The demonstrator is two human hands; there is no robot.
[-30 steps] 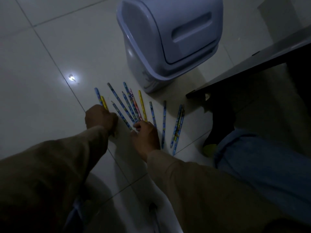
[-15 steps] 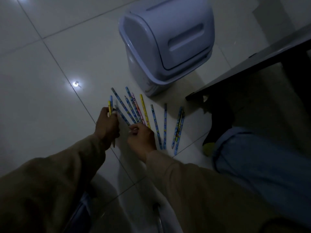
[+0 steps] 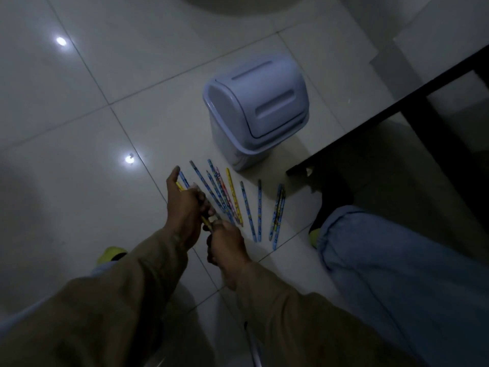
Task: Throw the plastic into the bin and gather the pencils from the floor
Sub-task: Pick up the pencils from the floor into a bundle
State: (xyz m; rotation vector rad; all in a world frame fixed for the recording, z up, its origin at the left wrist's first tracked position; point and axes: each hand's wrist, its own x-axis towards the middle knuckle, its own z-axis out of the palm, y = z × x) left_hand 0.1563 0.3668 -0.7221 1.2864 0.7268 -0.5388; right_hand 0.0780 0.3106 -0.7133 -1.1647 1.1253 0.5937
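Several patterned pencils (image 3: 244, 205), mostly blue with a yellow and a pink one, lie fanned out on the white tile floor in front of a pale swing-lid bin (image 3: 255, 109). My left hand (image 3: 184, 207) is raised just above the floor and grips a small bunch of pencils (image 3: 182, 182), a yellow and a blue one showing above my fingers. My right hand (image 3: 227, 243) is closed on the lower ends of that same bunch, just below my left hand. No plastic is visible.
A dark table edge (image 3: 391, 109) runs across the right, its leg beside my dark-socked foot (image 3: 330, 205). My knee in light blue trousers (image 3: 397, 260) fills the lower right. A yellow-tipped foot (image 3: 111, 252) shows at the lower left.
My left hand has lifted pencils off the floor and my right hand has joined it on the bunch. The camera has pulled back, so the bin appears smaller and farther away.
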